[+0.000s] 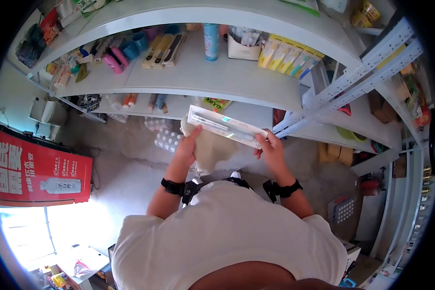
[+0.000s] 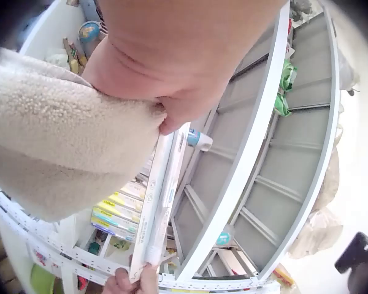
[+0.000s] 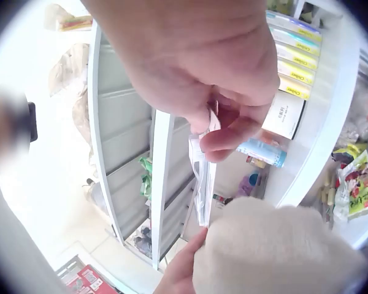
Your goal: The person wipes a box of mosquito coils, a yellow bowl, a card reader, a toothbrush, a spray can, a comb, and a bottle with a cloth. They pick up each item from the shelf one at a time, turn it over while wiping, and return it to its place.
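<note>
A long, slim white package (image 1: 227, 126) with a clear front is held tilted across the middle of the head view, a slender item showing inside. The left hand (image 1: 186, 146) grips its left end, thumb on the front. That hand also holds a fluffy beige towel (image 2: 67, 128), which hangs down behind the package. At the other end, the right hand (image 1: 271, 151) pinches the package between thumb and fingers. In the right wrist view the package (image 3: 202, 184) is seen nearly edge-on, and the towel (image 3: 270, 251) covers part of the left hand.
Ahead stands a white shelf (image 1: 179, 79) with yellow-backed packs (image 1: 287, 57), a white box (image 1: 244, 44), a blue can (image 1: 210, 42) and pink bottles (image 1: 115, 60). Perforated metal uprights (image 1: 343, 82) rise at right. Bottle packs (image 1: 166, 139) lie on the floor; a red cabinet (image 1: 38, 166) is at left.
</note>
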A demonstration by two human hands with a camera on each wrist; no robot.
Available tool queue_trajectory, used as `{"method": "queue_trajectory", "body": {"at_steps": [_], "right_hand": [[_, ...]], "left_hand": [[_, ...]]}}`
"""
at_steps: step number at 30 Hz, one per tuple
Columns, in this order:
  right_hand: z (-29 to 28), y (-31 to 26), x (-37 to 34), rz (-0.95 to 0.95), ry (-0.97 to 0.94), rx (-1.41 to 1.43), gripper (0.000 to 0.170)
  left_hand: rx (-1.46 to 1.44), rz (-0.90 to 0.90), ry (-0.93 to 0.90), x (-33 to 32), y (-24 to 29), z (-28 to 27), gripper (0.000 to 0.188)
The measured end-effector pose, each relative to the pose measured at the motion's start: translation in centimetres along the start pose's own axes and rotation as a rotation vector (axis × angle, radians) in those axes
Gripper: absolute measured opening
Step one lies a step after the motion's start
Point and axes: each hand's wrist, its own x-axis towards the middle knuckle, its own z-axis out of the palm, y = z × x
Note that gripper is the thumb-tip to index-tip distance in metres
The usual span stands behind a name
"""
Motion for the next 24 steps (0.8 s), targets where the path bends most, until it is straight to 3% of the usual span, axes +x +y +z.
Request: {"method": "queue_trajectory", "body": {"at_steps": [2,6,9,13,24], "right_hand": [[1.3,-1.5,1.1,-0.078,0.105,-0.142,0.019],[2.1,-2.2,4.8,-0.521,0.338,-0.542,0.012],[2.4,-4.5,7.4,-0.698,0.407,-0.719,0.013],[2.5,-6.8,10.5,-0.817,0.459,-0.840,0.015],[-2.2,-9.7,21.8,-0.999,0.482,-1.102,0.016]], "left_hand": [[-0.010,-0.007,0.037,-0.5,0.9,-2.0,0.045],[-0.054,-0.015,0.114,-0.7,2.1,-7.7,0.046],[-0.093,0.004,0.122,-1.3,3.8,-10.9,0.045],[-0.142,0.028,0.087,-1.5,5.3,-13.3,0.044],[-0.186,0.061,0.152,-0.1,7.1,-10.8,0.045]]}}
